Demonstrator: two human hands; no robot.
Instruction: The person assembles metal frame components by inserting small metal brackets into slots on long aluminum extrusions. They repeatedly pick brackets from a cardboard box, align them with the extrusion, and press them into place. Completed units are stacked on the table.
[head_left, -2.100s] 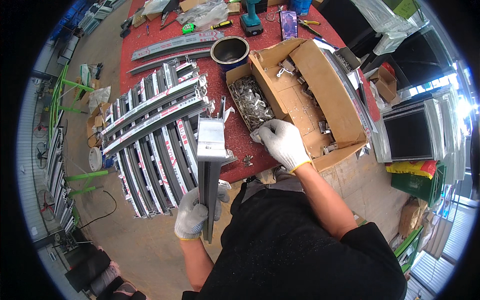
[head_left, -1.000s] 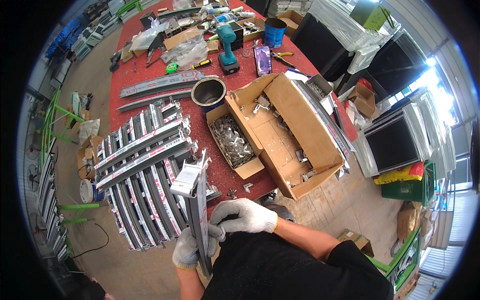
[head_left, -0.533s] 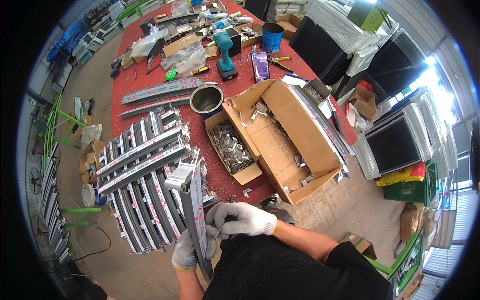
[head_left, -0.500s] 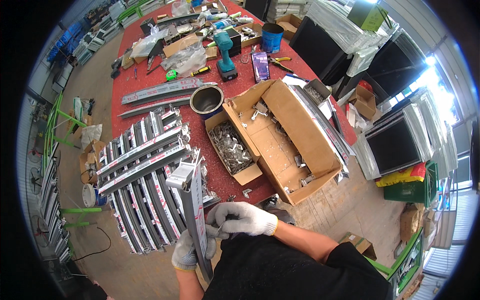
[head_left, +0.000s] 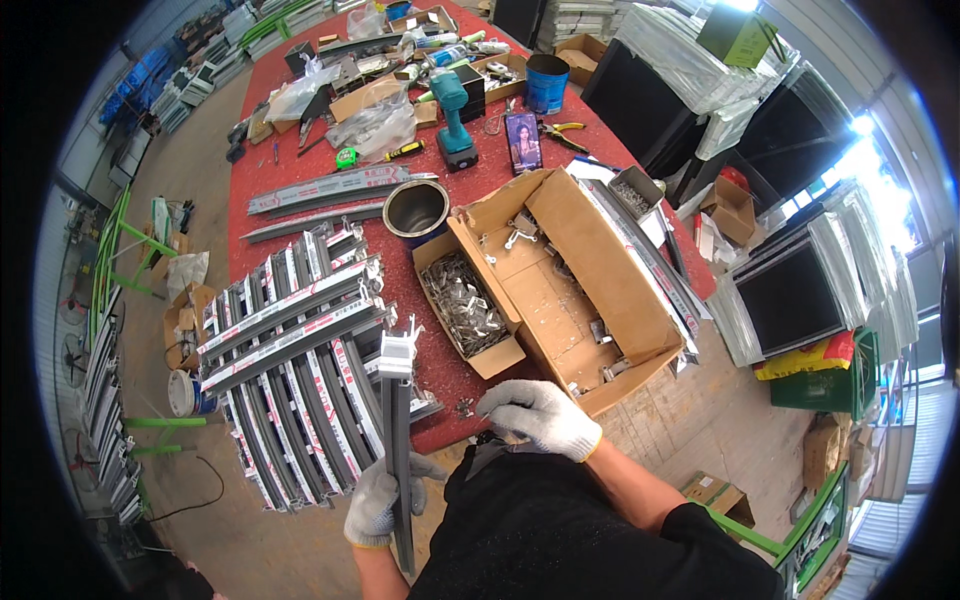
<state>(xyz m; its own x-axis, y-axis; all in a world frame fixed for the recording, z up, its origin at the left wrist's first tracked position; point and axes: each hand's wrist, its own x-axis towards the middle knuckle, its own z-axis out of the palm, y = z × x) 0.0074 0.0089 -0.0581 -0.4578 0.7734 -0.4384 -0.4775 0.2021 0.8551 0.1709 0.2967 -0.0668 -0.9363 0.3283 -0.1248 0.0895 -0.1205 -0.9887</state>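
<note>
My left hand, in a grey-white knit glove, is closed around a grey metal profile below its middle. The profile stands nearly upright, with a silver-white end fitting at its top. My right hand, gloved too, is over the table's front edge by the large carton, its fingers bent together; whatever they hold is hidden. Small metal bits lie just left of it. Beyond stands a small carton full of metal clips. Left of my hands, similar profiles are stacked crosswise.
A large open carton with a few metal fittings sits on the red table. Behind are a metal can, a teal cordless drill, a propped phone, pliers and a blue tin. Wrapped panels stand at right.
My right hand has left the profile and moved right, to the table edge near the cartons. The profile in my left hand has turned and stands a little further right.
</note>
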